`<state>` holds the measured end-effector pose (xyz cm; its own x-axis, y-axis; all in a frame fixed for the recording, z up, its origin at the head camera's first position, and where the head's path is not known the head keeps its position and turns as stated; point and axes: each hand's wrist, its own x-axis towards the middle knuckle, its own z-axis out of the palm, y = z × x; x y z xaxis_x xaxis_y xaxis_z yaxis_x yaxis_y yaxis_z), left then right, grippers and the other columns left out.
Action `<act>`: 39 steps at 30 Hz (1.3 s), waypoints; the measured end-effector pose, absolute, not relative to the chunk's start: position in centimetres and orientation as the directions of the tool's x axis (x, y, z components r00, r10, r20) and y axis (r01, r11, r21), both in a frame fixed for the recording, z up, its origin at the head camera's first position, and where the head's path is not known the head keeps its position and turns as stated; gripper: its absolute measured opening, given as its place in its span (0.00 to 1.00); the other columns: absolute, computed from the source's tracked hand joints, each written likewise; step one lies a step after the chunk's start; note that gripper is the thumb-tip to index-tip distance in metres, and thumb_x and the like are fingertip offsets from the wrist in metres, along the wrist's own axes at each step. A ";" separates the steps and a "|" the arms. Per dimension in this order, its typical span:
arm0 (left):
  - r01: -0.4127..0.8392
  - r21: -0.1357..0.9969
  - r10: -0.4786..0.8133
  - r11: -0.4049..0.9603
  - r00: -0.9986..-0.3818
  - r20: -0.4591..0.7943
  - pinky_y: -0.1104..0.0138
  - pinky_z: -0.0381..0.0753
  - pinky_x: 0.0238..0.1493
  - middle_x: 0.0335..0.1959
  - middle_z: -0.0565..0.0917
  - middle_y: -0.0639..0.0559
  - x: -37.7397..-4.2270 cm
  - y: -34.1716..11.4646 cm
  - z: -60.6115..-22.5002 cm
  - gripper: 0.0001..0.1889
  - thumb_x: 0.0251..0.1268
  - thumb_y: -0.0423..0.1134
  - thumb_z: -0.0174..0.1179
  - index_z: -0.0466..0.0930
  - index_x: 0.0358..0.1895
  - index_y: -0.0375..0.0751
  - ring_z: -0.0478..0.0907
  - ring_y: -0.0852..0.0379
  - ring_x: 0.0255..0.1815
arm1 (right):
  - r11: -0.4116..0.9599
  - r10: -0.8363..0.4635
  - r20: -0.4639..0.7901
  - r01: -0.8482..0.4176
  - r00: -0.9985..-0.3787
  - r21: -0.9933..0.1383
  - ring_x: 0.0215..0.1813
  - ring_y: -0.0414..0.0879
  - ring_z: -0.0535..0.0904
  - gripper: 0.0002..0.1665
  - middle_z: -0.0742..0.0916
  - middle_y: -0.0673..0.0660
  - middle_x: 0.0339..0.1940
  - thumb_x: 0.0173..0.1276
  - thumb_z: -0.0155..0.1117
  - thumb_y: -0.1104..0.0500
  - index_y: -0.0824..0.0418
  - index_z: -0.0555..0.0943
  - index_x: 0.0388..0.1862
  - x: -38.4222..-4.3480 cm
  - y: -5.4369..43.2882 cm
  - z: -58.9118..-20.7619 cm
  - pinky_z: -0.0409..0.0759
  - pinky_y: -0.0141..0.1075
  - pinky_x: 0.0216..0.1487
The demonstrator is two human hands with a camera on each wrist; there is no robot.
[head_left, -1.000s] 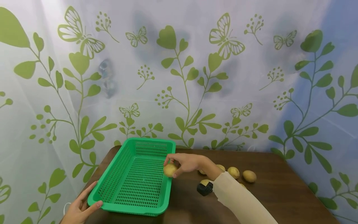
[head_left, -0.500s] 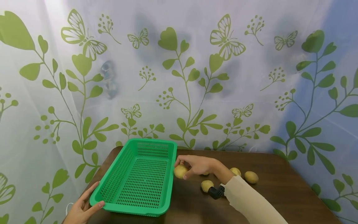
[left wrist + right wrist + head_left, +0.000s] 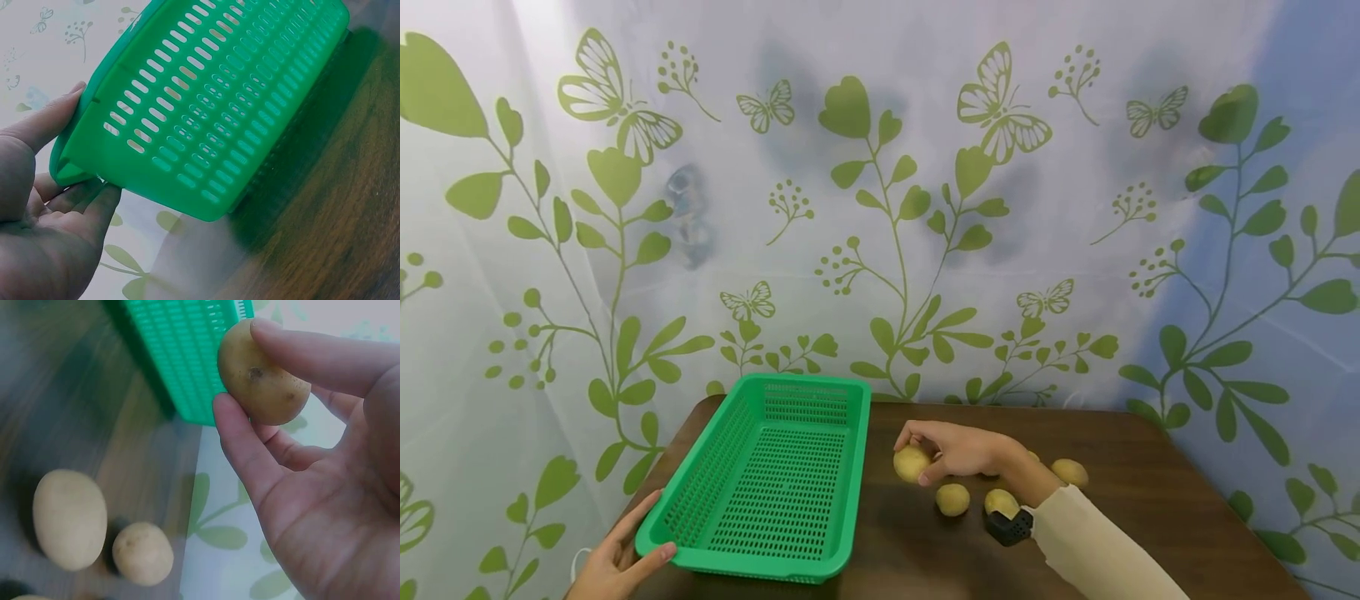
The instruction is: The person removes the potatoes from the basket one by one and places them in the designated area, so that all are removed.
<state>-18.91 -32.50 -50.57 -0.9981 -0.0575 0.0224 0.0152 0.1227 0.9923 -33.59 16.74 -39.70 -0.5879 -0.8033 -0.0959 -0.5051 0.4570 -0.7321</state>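
A green plastic basket (image 3: 655,537) with slotted walls stands on the left of the table, its inside bare. My left hand (image 3: 617,558) grips its near left corner; in the left wrist view the thumb (image 3: 53,115) lies over the rim and the fingers curl beneath it. Right of the basket, my right hand (image 3: 958,450) pinches a potato (image 3: 912,463) between thumb and fingers, above the table. In the right wrist view this potato (image 3: 259,378) shows a dark spot. Several other potatoes (image 3: 952,500) lie below and behind the right hand, some partly hidden by the wrist.
The dark wooden table (image 3: 1180,508) runs back to a curtain (image 3: 880,208) printed with green leaves and butterflies. A black device (image 3: 1009,528) sits at my right wrist, in front of one potato. A white cable (image 3: 578,562) shows beside the left hand.
My right hand has moved right, from the basket's right rim to over the table, still holding the potato. More potatoes below it have come into view. The left hand stays on the basket.
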 end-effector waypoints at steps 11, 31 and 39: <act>0.011 0.997 -0.053 0.083 -0.998 0.015 0.62 0.86 0.49 0.73 0.59 0.26 -19.0 -32.4 -50.5 0.44 0.76 0.30 0.61 0.40 0.84 0.33 0.80 0.70 0.51 | 0.479 -0.758 -0.086 -0.463 -0.646 -0.746 0.50 0.52 0.73 0.24 0.75 0.57 0.53 0.72 0.72 0.60 0.48 0.75 0.62 -32.5 20.1 -40.7 0.76 0.46 0.51; -0.010 0.996 -0.048 0.090 -0.999 -0.006 0.62 0.86 0.49 0.74 0.56 0.25 -19.1 -32.5 -50.8 0.44 0.77 0.31 0.60 0.39 0.84 0.33 0.80 0.70 0.51 | 0.450 -0.712 -0.068 -0.380 -0.699 -0.808 0.53 0.59 0.69 0.24 0.74 0.62 0.57 0.74 0.69 0.62 0.57 0.73 0.65 -30.9 26.3 -42.9 0.73 0.49 0.46; -0.002 0.995 -0.044 0.103 -0.999 0.003 0.62 0.86 0.49 0.74 0.55 0.25 -19.3 -32.7 -50.8 0.44 0.77 0.31 0.59 0.38 0.84 0.33 0.80 0.70 0.50 | 0.434 -0.683 -0.039 -0.363 -0.729 -0.825 0.61 0.64 0.64 0.25 0.71 0.65 0.63 0.75 0.68 0.62 0.60 0.72 0.67 -30.1 29.2 -44.1 0.71 0.58 0.58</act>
<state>-19.28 -32.70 -50.85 -0.9990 -0.0438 0.0028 -0.0017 0.1030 0.9947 -30.11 29.17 -44.14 -0.7290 -0.6834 -0.0389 -0.3629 0.4340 -0.8246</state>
